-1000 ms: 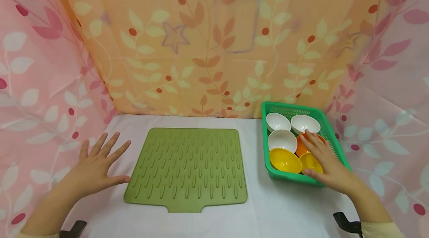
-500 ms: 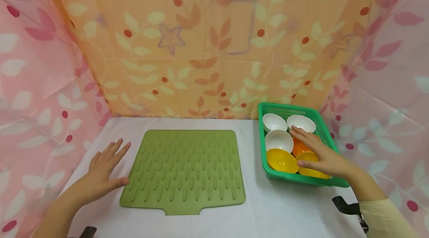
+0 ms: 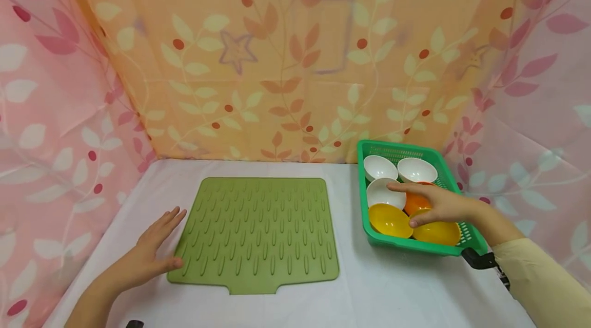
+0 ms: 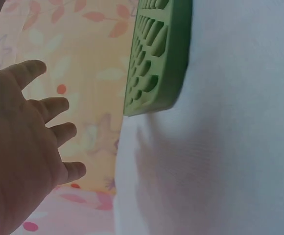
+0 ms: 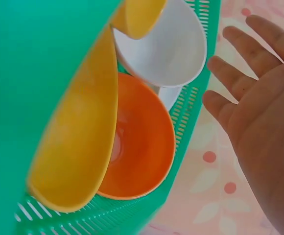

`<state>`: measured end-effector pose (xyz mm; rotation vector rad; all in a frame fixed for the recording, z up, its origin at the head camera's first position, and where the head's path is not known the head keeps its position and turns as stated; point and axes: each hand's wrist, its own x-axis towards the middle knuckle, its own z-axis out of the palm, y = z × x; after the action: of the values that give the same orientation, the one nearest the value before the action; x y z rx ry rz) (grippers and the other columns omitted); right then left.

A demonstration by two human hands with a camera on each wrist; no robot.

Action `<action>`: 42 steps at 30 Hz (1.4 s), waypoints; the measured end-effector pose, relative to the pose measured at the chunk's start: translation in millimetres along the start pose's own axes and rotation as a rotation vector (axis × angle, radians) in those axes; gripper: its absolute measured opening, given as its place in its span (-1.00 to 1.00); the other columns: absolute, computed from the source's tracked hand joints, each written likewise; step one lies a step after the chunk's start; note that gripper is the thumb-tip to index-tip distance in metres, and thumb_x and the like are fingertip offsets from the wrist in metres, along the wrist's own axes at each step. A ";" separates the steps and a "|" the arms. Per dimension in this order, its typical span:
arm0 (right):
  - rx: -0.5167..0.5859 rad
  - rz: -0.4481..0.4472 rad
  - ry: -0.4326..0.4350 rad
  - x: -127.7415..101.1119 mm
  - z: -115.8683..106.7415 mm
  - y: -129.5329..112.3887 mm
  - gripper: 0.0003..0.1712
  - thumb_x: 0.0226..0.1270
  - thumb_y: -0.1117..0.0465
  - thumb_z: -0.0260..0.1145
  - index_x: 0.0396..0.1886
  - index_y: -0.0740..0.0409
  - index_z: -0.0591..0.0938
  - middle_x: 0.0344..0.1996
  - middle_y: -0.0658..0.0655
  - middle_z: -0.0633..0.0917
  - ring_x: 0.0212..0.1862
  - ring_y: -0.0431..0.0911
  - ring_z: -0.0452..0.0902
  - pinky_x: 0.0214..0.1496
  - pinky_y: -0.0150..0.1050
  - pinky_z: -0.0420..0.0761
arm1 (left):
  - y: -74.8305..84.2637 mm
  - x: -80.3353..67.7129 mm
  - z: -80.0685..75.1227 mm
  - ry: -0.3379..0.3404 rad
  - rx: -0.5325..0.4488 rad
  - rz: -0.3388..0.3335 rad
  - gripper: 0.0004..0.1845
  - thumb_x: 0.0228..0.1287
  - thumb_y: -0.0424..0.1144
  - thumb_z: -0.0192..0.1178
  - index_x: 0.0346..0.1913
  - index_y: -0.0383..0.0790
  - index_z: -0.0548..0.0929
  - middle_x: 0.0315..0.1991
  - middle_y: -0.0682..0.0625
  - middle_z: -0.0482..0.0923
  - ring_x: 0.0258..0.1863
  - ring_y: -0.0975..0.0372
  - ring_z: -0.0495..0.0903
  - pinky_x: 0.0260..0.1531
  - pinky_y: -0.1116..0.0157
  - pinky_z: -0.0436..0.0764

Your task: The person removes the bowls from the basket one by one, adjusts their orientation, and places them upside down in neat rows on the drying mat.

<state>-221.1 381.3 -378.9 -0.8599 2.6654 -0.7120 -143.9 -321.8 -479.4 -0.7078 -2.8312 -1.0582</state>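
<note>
Green, the basket point(image 3: 406, 246) stood right of the mat point(image 3: 256, 230); in the head view we saw the right hand point(image 3: 445, 206) had shifted leftward over its bowls point(image 3: 390, 221), bringing them within reach. By left wrist, the left hand point(image 4: 19, 142) was spread, empty; by right wrist, thumb unseen, the right hand probably held nothing.

The person wears on the right arm a pale cream sleeve point(image 3: 547, 284), of plain cloth with a few soft folds, which ends on the forearm. Beside its edge there is a smooth black part point(image 3: 480, 259), curved and rounded, with a small silver-grey piece point(image 3: 504, 278). Near the left forearm point(image 3: 94, 300), which is bare, shows one black rounded tip point(image 3: 135, 324), mostly cut off.
</note>
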 end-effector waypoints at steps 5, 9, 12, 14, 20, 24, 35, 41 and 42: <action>0.017 0.072 -0.119 7.7 1.1 2.9 0.05 0.13 -0.08 0.59 0.59 -0.19 0.30 0.53 0.00 0.35 0.47 0.16 0.25 0.26 -0.08 0.57 | -6.0 -1.6 2.5 -0.029 -0.054 -0.061 0.19 0.04 -0.07 0.57 0.66 0.03 0.03 0.62 -0.35 -0.09 0.53 -0.44 -0.15 0.22 -0.59 -0.09; 0.057 0.093 -0.201 15.0 3.7 5.0 0.11 0.11 0.04 0.62 0.62 -0.13 0.24 0.57 0.04 0.28 0.50 0.25 0.19 0.19 -0.01 0.64 | -13.4 -4.1 5.7 -0.054 -0.087 -0.114 0.22 -0.02 0.00 0.60 0.66 0.04 0.05 0.61 -0.36 -0.05 0.53 -0.44 -0.14 0.22 -0.58 -0.05; 0.058 0.097 -0.229 18.8 4.9 5.7 0.14 0.08 0.05 0.64 0.62 -0.10 0.22 0.58 0.07 0.24 0.48 0.29 0.19 0.14 -0.02 0.67 | -19.5 -7.3 8.7 -0.056 -0.100 -0.134 0.27 -0.11 0.03 0.63 0.65 -0.01 0.08 0.60 -0.38 -0.02 0.51 -0.46 -0.12 0.25 -0.56 -0.07; 0.056 0.103 -0.245 20.2 5.1 5.4 0.16 0.08 0.04 0.64 0.63 -0.09 0.22 0.59 0.10 0.22 0.49 0.30 0.17 0.12 -0.02 0.68 | -23.7 -9.6 11.0 -0.050 -0.106 -0.135 0.29 -0.16 0.04 0.65 0.64 -0.07 0.10 0.59 -0.39 0.00 0.50 -0.47 -0.11 0.31 -0.51 -0.13; 0.077 0.111 -0.297 25.6 6.6 3.7 0.18 0.06 0.08 0.65 0.63 -0.04 0.20 0.59 0.19 0.19 0.50 0.34 0.13 0.10 0.01 0.69 | -33.3 -15.2 16.9 -0.044 -0.053 -0.104 0.33 -0.24 0.09 0.66 0.62 -0.15 0.13 0.56 -0.39 0.07 0.48 -0.44 -0.04 0.43 0.42 -0.37; 0.076 0.149 -0.339 28.9 7.7 2.9 0.19 0.04 0.09 0.66 0.63 -0.08 0.20 0.58 0.19 0.22 0.47 0.33 0.17 0.16 0.04 0.66 | -35.9 -15.6 17.6 -0.059 -0.019 -0.116 0.32 -0.29 0.13 0.65 0.60 -0.14 0.19 0.54 -0.40 0.10 0.48 -0.42 -0.01 0.54 0.14 -0.27; 0.060 0.205 -0.415 39.1 10.5 3.5 0.22 -0.04 0.14 0.69 0.62 -0.10 0.23 0.55 0.09 0.28 0.47 0.20 0.22 0.28 0.10 0.57 | -36.9 -15.0 15.0 -0.098 0.022 -0.173 0.28 -0.30 0.20 0.63 0.59 -0.02 0.24 0.54 -0.43 0.06 0.46 -0.43 0.00 0.15 -0.52 0.11; 0.008 0.222 -0.444 44.3 11.1 5.5 0.24 -0.07 0.10 0.70 0.61 -0.12 0.25 0.53 0.07 0.29 0.49 0.18 0.16 0.31 0.13 0.53 | -39.1 -16.2 17.0 -0.097 0.024 -0.170 0.29 -0.29 0.23 0.62 0.60 0.00 0.22 0.54 -0.47 0.01 0.43 -0.46 0.00 0.12 -0.52 0.11; -0.005 0.217 -0.445 44.8 11.1 6.2 0.23 -0.07 0.10 0.70 0.61 -0.10 0.25 0.53 0.06 0.29 0.48 0.16 0.17 0.31 0.11 0.53 | -39.4 -15.9 17.5 -0.094 0.023 -0.165 0.29 -0.29 0.23 0.62 0.60 0.00 0.22 0.54 -0.47 0.01 0.43 -0.46 0.00 0.13 -0.52 0.11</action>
<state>-255.5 354.6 -395.4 -0.6275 2.3113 -0.4055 -144.4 -343.4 -520.0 -0.5437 -3.0224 -1.0369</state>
